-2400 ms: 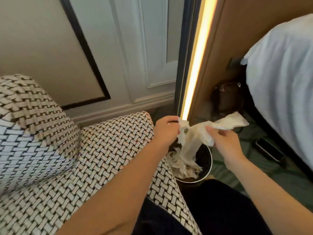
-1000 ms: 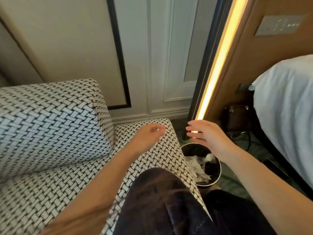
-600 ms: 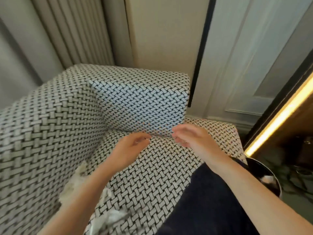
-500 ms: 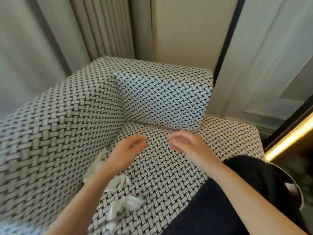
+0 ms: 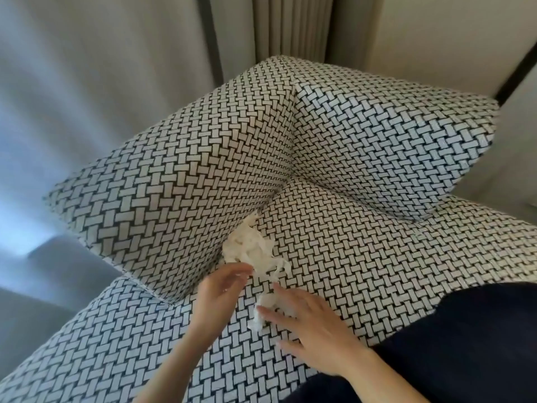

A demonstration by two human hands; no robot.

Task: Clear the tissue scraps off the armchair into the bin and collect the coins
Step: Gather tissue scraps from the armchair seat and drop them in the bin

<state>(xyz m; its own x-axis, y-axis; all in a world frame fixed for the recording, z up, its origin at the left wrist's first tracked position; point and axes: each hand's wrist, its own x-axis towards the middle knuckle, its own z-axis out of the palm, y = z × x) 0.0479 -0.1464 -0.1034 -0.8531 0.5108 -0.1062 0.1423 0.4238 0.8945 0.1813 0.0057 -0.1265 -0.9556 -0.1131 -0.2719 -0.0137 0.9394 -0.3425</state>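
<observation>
Small tissue scrap (image 5: 258,317) partly under right hand (image 5: 315,330); armchair seat (image 5: 377,257) cut off by bottom edge; curtain (image 5: 87,97) blurred.

Furnished indoor room, lounge or bedroom type; home or hotel, can't tell. Evidence: upholstered armchair (image 5: 377,141) in black-and-white basket-weave fabric filling centre frame; sheer curtain (image 5: 87,82) with daylight behind, left side; heavier pleated drape (image 5: 290,24) top centre; plain cream wall (image 5: 436,33) upper right with dark trim (image 5: 514,74) at right edge.
</observation>
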